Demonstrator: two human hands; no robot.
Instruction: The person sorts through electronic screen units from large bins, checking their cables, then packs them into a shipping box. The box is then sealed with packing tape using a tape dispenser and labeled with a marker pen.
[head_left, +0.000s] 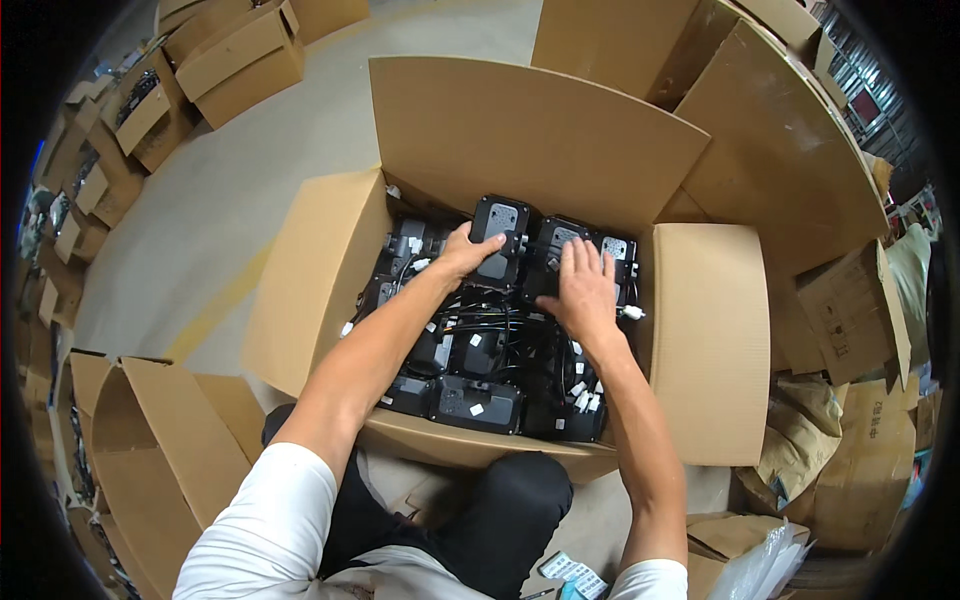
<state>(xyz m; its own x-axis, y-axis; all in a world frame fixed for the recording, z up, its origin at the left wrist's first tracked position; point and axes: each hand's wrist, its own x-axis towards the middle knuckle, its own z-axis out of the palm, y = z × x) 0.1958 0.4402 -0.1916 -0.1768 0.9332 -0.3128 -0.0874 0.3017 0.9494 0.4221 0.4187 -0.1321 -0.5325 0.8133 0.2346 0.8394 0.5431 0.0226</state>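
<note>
An open cardboard box (675, 345) in front of me holds several black rectangular electronic units with black cables and white plug connectors. My left hand (466, 252) grips the left side of one black unit (502, 215) with a grey speckled panel, near the box's far wall. The thumb lies on its face; the other fingers are mostly hidden. To the right of it, my right hand (586, 290) lies open, palm down, on another black unit (556, 236), fingers stretched away from me. Toward the near wall lie a cable bundle (470, 325) and another black unit (478, 402).
Box flaps stand out on the left (300, 270), right and far sides. Tall cardboard sheets (780, 130) lean at the back right. More boxes (240, 60) line the left and far left. An open carton (150, 440) stands beside my left arm. Small packets (573, 574) lie on the floor.
</note>
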